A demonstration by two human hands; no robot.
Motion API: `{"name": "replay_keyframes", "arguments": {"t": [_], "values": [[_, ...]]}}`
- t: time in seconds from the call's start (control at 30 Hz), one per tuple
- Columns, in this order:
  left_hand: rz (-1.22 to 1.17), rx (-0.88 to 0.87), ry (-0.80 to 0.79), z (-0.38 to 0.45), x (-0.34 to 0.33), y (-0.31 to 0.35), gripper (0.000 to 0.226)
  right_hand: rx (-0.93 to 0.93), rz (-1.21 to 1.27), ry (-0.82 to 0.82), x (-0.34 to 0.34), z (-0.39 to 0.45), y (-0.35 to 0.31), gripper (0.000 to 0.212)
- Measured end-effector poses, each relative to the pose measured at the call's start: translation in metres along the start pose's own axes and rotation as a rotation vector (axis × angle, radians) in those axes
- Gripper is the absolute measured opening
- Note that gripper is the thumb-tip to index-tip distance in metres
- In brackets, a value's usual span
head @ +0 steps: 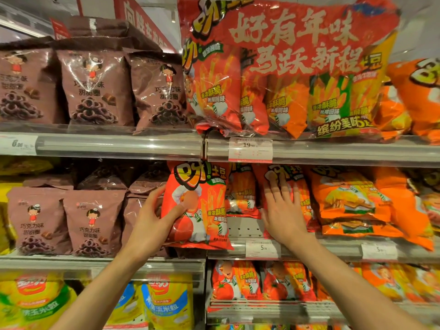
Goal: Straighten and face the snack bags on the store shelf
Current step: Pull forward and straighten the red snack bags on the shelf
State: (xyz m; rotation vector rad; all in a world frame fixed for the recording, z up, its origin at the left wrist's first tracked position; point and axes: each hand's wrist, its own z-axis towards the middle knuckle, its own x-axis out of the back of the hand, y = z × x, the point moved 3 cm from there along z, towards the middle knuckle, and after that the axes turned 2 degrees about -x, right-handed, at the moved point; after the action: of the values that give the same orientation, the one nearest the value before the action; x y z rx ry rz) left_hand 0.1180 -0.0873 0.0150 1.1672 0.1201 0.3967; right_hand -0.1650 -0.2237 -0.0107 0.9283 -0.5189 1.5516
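Head view, middle shelf (297, 248): 1 glossy red foil potato-stick snack bag (197, 206), upright, print outward, standing at the shelf lip forward of its row, apparently pulled to the front for facing. Left hand (152, 220): grip closed round the bag's left edge, thumb across the front panel, likely to steady and square it. Right hand (283, 210): grip open, fingers straight and spread, pressing flat on a second red foil bag (281, 186) set further back, probably to hold it upright. Between them, 1 more red bag (241, 191) sits recessed, bare shelf before it. Right of these, orange foil snack bags (352, 201), at least 2, stacked and tilted, not yet faced. Left bay: 3 brown chocolate-ring bags (92, 222) visible in front, the third partly hidden. Above: 1 large clear red multipack (285, 75).
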Motion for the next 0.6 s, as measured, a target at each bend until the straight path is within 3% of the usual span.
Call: {"name": "replay_keyframes", "arguments": {"t": [0.13, 0.3, 0.47, 0.6], "values": [[-0.021, 0.002, -0.004, 0.002, 0.000, -0.001, 0.060, -0.023, 0.066, -0.064, -0.008, 0.016, 0.004, 0.077], [-0.021, -0.011, 0.000, -0.001, -0.002, -0.001, 0.059, -0.001, 0.270, -0.002, 0.012, 0.005, 0.006, 0.067], [-0.033, -0.043, -0.039, -0.005, -0.033, -0.004, 0.061, -0.021, 0.684, 0.040, 0.039, -0.020, 0.001, 0.058], [-0.067, -0.030, -0.069, 0.001, -0.070, -0.009, 0.068, -0.070, 0.914, -0.127, 0.047, -0.033, -0.003, 0.067]]}}
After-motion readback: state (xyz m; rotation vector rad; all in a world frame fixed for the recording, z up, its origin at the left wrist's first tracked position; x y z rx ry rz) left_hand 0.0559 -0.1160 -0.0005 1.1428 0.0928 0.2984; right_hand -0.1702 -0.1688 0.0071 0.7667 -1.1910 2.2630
